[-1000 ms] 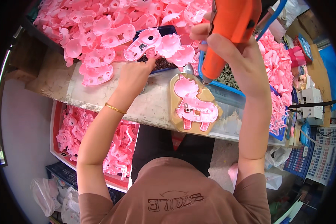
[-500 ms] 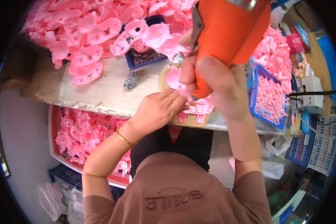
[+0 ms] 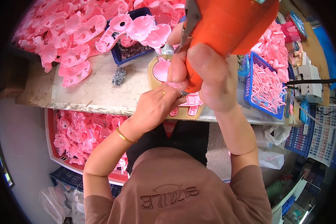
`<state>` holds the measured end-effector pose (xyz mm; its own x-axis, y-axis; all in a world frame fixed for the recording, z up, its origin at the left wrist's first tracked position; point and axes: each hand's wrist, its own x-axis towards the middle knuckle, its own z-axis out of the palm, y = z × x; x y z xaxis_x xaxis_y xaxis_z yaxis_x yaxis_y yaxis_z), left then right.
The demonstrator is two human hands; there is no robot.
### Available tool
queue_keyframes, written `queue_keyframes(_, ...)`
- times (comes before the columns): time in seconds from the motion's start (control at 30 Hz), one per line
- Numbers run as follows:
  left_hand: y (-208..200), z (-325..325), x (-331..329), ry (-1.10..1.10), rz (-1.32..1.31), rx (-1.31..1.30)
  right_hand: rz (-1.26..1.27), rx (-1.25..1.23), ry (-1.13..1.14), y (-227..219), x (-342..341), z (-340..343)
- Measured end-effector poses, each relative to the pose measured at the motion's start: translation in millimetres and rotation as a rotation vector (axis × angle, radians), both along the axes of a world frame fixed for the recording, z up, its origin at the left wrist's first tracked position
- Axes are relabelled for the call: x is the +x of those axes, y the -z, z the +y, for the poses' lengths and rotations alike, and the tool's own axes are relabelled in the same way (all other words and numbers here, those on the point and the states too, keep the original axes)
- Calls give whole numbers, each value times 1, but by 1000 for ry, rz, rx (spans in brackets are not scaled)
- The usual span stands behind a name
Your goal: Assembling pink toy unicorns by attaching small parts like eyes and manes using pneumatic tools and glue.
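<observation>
My right hand [image 3: 213, 76] is wrapped round an orange power screwdriver [image 3: 235, 28], its tip tilted down toward the bench. A grey metal lever runs along the tool's left side. Beneath it, a pink plastic shell part [image 3: 161, 70] lies in a tan holding board [image 3: 152, 76]. My left hand [image 3: 151, 108] has its fingers bent together over the middle of that part, right by the tool's tip. Whatever its fingertips pinch is hidden. A small clump of silvery screws [image 3: 119, 76] rests on the bench, left of the board.
Behind the board, a dark blue tray [image 3: 115, 56] of screws sits partly under a heap of pink shells [image 3: 74, 26]. A blue basket [image 3: 251, 76] of thin pink sticks stands at right. Below the bench's front edge is a red-rimmed bin [image 3: 52, 149] of pink parts.
The screwdriver's tip has come down and left, close to my left fingertips. My left hand stays over the pink part. The whole view has shifted slightly.
</observation>
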<state>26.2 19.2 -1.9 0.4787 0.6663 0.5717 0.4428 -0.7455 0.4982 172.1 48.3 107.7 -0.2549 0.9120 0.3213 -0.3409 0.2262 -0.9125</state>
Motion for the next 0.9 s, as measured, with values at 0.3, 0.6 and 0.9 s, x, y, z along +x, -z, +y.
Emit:
queue_keyframes(0.3, -3, 0, 11, -67, 28, -16, -258, 175, 212, 24, 32, -3)
queue_keyframes(0.6, 8, 1, 15, -65, 174, 26, -180, 4, 291, 47, 41, 1)
queue_keyframes(0.9, 8, 1, 17, -57, 178, -32, -207, -39, 339, 54, 40, -4)
